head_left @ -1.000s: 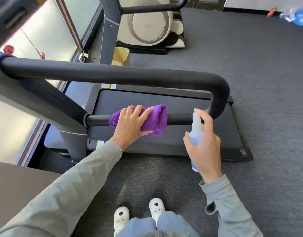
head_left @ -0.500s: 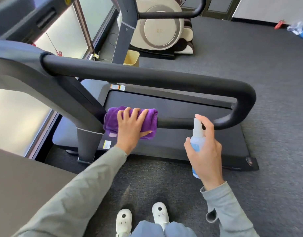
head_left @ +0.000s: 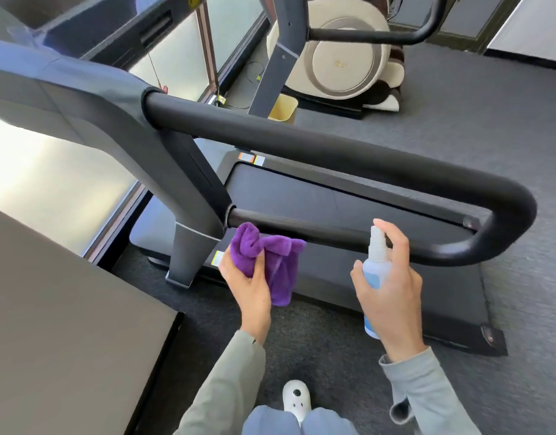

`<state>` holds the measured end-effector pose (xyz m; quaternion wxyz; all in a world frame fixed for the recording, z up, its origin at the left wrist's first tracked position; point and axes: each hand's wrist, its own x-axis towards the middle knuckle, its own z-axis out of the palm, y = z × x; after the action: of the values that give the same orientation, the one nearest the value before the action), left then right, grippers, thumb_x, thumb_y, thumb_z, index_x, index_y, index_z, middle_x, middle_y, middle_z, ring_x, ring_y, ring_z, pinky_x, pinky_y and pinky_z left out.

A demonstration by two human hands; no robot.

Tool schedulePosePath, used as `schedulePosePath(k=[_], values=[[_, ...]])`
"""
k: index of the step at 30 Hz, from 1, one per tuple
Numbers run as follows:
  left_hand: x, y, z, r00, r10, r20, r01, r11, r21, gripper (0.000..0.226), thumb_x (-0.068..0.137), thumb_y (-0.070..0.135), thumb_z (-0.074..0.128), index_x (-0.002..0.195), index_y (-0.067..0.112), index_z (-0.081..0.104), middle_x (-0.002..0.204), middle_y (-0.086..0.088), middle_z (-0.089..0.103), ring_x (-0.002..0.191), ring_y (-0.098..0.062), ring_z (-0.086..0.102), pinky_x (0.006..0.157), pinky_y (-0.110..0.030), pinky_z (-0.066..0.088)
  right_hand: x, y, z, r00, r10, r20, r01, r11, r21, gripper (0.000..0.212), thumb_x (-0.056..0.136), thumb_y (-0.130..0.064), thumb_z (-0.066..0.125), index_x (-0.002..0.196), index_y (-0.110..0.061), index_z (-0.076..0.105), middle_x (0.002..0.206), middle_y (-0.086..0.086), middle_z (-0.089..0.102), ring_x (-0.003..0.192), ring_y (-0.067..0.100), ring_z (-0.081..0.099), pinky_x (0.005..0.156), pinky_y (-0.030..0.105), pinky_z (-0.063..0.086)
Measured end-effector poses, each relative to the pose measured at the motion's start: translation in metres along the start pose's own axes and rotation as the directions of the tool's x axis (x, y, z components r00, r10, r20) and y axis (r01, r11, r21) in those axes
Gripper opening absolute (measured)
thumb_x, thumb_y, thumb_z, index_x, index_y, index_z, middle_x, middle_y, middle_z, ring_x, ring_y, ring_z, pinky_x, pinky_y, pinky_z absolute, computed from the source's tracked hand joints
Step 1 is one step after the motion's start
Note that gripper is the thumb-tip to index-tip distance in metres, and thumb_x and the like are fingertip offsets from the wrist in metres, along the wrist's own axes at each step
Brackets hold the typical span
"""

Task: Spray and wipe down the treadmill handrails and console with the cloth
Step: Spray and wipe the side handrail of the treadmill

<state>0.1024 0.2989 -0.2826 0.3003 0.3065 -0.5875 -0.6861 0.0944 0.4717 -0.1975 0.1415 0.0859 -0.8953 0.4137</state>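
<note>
While the left hand (head_left: 248,287) grips the cloth (head_left: 270,262) (fingers hidden), the right hand (head_left: 392,287) clasps the spray bottle (head_left: 375,271).

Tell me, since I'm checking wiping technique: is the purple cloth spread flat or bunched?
Bunched: the purple microfibre cloth is crumpled in the left hand, one end hanging down.

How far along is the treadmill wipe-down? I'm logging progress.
Nothing can be confirmed clean. In hand: the left hand grips the purple cloth just off the lower handrail; the right hand holds the spray bottle, finger on its nozzle. The upper handrail and console look untouched.
</note>
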Motion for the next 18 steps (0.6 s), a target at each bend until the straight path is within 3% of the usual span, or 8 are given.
schedulePosePath(k=[3,7,10,13,15,18], values=[[-0.001,-0.002,0.011,0.974,-0.226,-0.005,0.22,0.952,-0.212,0.033,0.097,0.018,0.058,0.127,0.028,0.048,0.137,-0.008,0.048,0.119,-0.006,0.054,0.091,-0.013,0.046,0.004,0.003,0.001,1.0,-0.012,0.013,0.012,1.0,-0.01,0.069,0.083,-0.001,0.069,0.134,-0.036,0.038,0.112,-0.053,0.042,0.076,0.023,0.056,0.068,0.016,0.033],[0.016,0.007,0.041,0.975,-0.216,-0.047,0.194,0.938,-0.287,0.036,0.098,0.022,0.056,0.13,0.033,0.044,0.139,-0.002,0.05,0.116,-0.001,0.056,0.097,-0.019,0.045,0.008,0.007,0.002,0.999,-0.024,0.043,0.025,1.0,-0.005,0.071,0.083,-0.002,0.069,0.134,-0.038,0.036,0.115,-0.053,0.04,0.08,0.01,0.051,0.072,-0.001,0.035],[0.027,0.005,0.053,0.971,-0.236,-0.042,0.208,0.917,-0.34,0.046,0.095,0.029,0.06,0.134,0.034,0.036,0.138,0.0,0.051,0.112,0.001,0.059,0.088,-0.015,0.049,0.009,0.01,0.002,0.998,-0.014,0.063,0.015,1.0,-0.007,0.071,0.084,-0.002,0.069,0.133,-0.041,0.035,0.115,-0.051,0.041,0.082,0.009,0.051,0.074,0.0,0.037],[0.038,0.006,0.057,0.929,-0.361,-0.082,0.308,0.876,-0.37,0.066,0.082,0.041,0.072,0.13,0.029,0.029,0.127,0.006,0.051,0.098,0.007,0.061,0.073,-0.01,0.051,0.01,0.013,0.002,0.998,-0.006,0.069,0.008,0.999,-0.032,0.072,0.083,-0.002,0.07,0.133,-0.04,0.035,0.117,-0.051,0.041,0.077,0.013,0.056,0.071,0.018,0.042],[0.047,0.01,0.056,0.88,-0.469,-0.081,0.402,0.823,-0.402,0.081,0.065,0.056,0.078,0.126,0.024,0.036,0.114,0.008,0.057,0.09,0.003,0.063,0.07,-0.015,0.052,0.01,0.015,0.002,0.998,0.006,0.07,-0.003,0.999,-0.042,0.071,0.083,-0.002,0.07,0.133,-0.039,0.036,0.116,-0.051,0.042,0.076,0.016,0.057,0.071,0.023,0.042],[0.058,0.01,0.057,0.84,-0.54,-0.06,0.459,0.764,-0.454,0.058,0.065,0.059,0.079,0.102,0.02,0.059,0.086,0.007,0.066,0.075,-0.008,0.067,0.072,-0.029,0.057,0.011,0.017,0.004,0.997,0.021,0.075,-0.018,0.999,-0.041,0.07,0.083,-0.002,0.069,0.133,-0.039,0.037,0.11,-0.048,0.046,0.073,0.02,0.058,0.068,0.027,0.045]])
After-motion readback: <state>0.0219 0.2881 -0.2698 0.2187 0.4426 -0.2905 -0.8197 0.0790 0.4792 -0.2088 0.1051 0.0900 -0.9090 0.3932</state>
